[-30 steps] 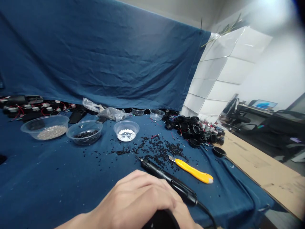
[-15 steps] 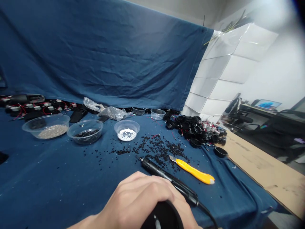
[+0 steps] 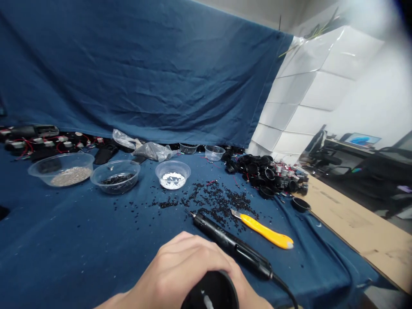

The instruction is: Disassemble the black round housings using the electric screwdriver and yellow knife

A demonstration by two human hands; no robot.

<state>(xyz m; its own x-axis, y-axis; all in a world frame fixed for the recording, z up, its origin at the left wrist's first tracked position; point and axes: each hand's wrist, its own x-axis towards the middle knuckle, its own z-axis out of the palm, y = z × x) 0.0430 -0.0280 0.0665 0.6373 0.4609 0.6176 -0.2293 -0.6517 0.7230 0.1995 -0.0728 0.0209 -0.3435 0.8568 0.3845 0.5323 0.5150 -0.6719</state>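
My left hand (image 3: 183, 270) is at the bottom of the view, shut around a round black cup-shaped part (image 3: 214, 292). A white mark shows inside its open end. Just past my fingers lies a black corded pen-shaped tool (image 3: 233, 244), with a yellow utility knife (image 3: 265, 231) to its right. Loose black granules (image 3: 219, 204) are scattered on the blue cloth (image 3: 80, 240) beyond them. My right hand is not in view.
Clear plastic bowls hold white granules (image 3: 173, 176), black granules (image 3: 116, 177) and grey granules (image 3: 61, 171). A heap of black round parts with red wires (image 3: 264, 177) lies at the back right. Cardboard (image 3: 360, 225) lies beyond the cloth's right edge.
The black part has risen in view and its open end now shows more, with the white mark inside. The whole scene has drifted slightly right and up in the view.
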